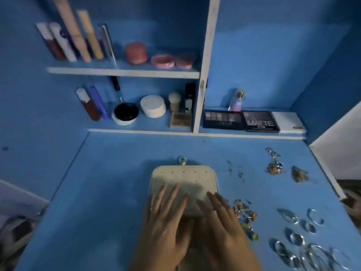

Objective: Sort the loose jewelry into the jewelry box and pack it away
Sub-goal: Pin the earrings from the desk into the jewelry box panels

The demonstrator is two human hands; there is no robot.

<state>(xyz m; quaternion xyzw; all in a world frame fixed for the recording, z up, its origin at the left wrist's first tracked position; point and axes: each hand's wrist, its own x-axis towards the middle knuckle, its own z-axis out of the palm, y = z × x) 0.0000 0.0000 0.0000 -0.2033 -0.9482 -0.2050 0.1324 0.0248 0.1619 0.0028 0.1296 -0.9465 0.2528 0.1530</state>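
Observation:
A beige jewelry box (183,178) with small dots on its lid lies closed on the blue table, a zipper pull (182,160) at its far edge. My left hand (166,216) and my right hand (222,218) rest flat on the near half of the lid, fingers straight and spread. Loose jewelry lies to the right: small colourful pieces (245,214) beside my right hand, several silver hoops and bangles (300,237) at the near right, gold clusters (274,167) further back. The image is blurred.
Blue shelves at the back hold tubes, pink jars (135,52), a white jar (153,106), a black bowl (126,112), a perfume bottle (236,100) and eyeshadow palettes (241,121). A white edge (324,169) bounds the table on the right.

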